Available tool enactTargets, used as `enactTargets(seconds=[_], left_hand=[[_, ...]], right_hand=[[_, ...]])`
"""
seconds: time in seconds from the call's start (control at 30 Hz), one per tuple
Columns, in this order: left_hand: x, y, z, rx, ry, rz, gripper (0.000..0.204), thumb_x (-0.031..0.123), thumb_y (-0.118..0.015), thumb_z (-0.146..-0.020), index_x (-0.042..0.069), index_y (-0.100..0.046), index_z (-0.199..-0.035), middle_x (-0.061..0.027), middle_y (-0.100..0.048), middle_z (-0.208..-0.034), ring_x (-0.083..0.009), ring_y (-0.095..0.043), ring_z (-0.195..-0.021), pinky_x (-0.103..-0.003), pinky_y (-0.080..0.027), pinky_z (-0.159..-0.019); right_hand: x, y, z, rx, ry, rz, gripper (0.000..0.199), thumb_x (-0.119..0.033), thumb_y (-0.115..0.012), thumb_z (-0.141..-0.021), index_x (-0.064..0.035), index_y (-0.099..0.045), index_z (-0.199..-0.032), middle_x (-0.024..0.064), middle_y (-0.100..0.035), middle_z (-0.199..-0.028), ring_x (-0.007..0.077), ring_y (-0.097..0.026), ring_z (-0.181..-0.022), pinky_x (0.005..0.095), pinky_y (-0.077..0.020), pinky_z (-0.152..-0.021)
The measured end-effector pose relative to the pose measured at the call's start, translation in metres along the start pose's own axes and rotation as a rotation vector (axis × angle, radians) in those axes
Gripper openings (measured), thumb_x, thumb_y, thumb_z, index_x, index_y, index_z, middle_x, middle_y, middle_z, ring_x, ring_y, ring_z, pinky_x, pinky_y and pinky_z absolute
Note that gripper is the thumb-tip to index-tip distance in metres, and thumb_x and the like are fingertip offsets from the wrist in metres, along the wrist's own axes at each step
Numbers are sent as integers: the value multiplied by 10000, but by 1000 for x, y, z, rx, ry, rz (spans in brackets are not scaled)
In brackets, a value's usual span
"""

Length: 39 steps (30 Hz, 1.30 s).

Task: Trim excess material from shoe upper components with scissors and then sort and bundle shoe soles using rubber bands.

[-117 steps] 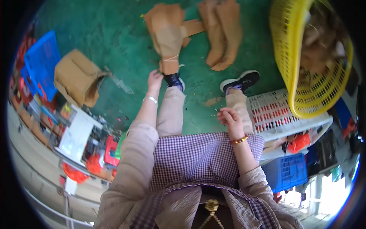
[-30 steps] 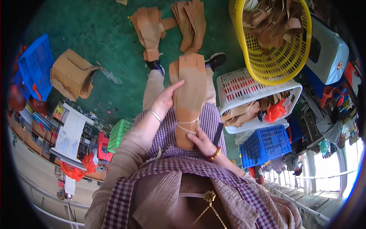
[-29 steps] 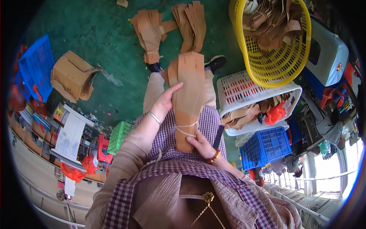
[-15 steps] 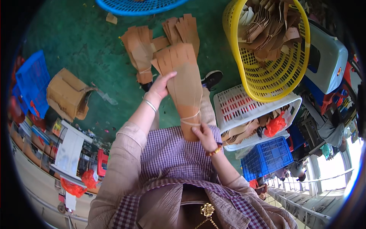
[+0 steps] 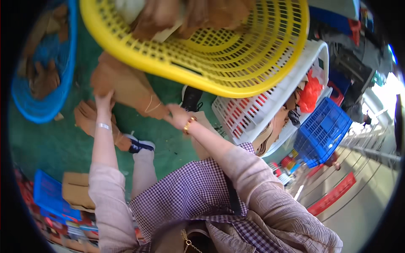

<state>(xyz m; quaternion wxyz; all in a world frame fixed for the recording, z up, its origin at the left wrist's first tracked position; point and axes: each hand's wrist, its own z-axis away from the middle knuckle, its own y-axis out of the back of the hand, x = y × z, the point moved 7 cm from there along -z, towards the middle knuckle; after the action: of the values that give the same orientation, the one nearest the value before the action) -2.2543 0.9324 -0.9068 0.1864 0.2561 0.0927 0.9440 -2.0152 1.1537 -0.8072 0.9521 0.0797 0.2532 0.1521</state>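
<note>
Head view: both hands are on a tied bundle (image 5: 130,90) of brown cardboard pieces, held out over the green floor (image 5: 55,143), just under the big yellow basket (image 5: 219,55). Left hand (image 5: 103,100) has its fingers wrapped on the bundle's far-left end, arm stretched nearly straight. Right hand (image 5: 176,115) pinches the near-right end by the band, elbow bent, gold bracelet at the wrist. To handle it well I'd keep a grip on both ends so the stack doesn't fan out past the tie. More cardboard (image 5: 90,122) lies on the floor below, and a blue basket (image 5: 42,76) sits far left.
</note>
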Motion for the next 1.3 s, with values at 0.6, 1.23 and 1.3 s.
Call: enactTargets(seconds=[0.6, 1.23, 1.3], left_hand=[[238, -244, 267, -171, -1519, -1188, 216, 66, -617, -727, 77, -649, -940, -29, -653, -942, -239, -592, -841, -318, -478, -757], [234, -236, 267, -125, -1512, -1076, 141, 170, -581, -765, 90, -661, -848, -27, -629, -781, -230, -547, -700, -312, -444, -634], [239, -222, 264, -183, -1317, -926, 153, 174, -582, -792, 70, -673, -858, -35, -644, -788, -247, -563, -714, -317, -454, -643]], right_hand=[[125, 286, -119, 346, -788, -1265, 411, -216, -673, -818, 48, -625, -1128, 164, -689, -986, 258, -665, -871, 329, -535, -781], [8, 294, 173, -171, -224, -1968, 462, -116, -499, -844, 83, -490, -1261, 198, -646, -1117, 295, -653, -935, 383, -532, -843], [-41, 279, 241, -195, -139, -2031, 498, -76, -488, -817, 56, -469, -1297, 217, -603, -1195, 298, -620, -1022, 381, -499, -926]])
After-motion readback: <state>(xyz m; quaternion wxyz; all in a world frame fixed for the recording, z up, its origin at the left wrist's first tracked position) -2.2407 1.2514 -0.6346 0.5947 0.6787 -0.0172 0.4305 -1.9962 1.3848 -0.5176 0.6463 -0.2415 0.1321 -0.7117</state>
